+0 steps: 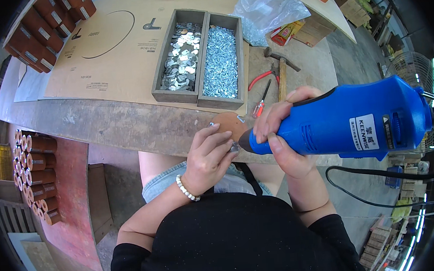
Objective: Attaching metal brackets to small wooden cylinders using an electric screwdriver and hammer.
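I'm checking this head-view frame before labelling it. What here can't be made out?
- Tip of the blue power screwdriver: hidden between the left hand and right hand.
- Small metal piece at the left fingertips: too small to identify.
- Round brown wooden piece: partly covered by both hands.
- Hammer handle end: behind the right hand.

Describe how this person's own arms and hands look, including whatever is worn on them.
Both hands are bare, no gloves. The left hand has a bracelet of white beads at the wrist. The right hand wears nothing visible. Black sleeves end about the elbows, leaving both forearms uncovered. No rings or watch can be made out.
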Tool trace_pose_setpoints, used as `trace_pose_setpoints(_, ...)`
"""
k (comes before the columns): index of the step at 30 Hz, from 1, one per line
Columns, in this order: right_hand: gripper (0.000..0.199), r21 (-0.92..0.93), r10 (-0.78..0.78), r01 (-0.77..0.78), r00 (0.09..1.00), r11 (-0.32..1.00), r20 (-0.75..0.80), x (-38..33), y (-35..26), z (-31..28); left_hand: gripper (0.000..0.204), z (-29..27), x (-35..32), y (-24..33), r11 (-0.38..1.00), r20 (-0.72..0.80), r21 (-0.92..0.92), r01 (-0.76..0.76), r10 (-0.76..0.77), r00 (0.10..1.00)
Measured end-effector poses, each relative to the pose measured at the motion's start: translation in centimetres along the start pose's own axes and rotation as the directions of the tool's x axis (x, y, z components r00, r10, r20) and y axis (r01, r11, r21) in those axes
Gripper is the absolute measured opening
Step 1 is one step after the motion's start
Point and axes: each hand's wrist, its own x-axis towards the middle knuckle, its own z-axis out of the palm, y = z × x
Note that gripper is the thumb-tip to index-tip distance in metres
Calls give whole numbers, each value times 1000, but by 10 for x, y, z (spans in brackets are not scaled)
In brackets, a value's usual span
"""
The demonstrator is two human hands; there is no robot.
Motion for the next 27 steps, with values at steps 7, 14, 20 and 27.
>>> trace_pose_setpoints(7, 48, -268, -47, 88, 987, 960, 156, 0, -2, -6, 25, -2, 1, 0, 1000, 12, -8, 11, -11, 1000)
trace_pose_setpoints(14, 47, -34, 37, -34, 994, 999, 98, -4, 7, -4, 26, -1, 0, 1, 1000, 7, -7, 2, -2, 1000)
trace_pose_setpoints(20, 58, -22, -44, 44, 999, 999, 12, -2, 2, -6, 25, -1, 2, -1, 1000, -5, -8, -7, 7, 1000)
trace_pose_setpoints(27, 61, 124, -242, 276, 942, 953, -230, -7, -18, -24, 41, 0, -1, -5, 1000, 22, -10, 4, -4, 1000)
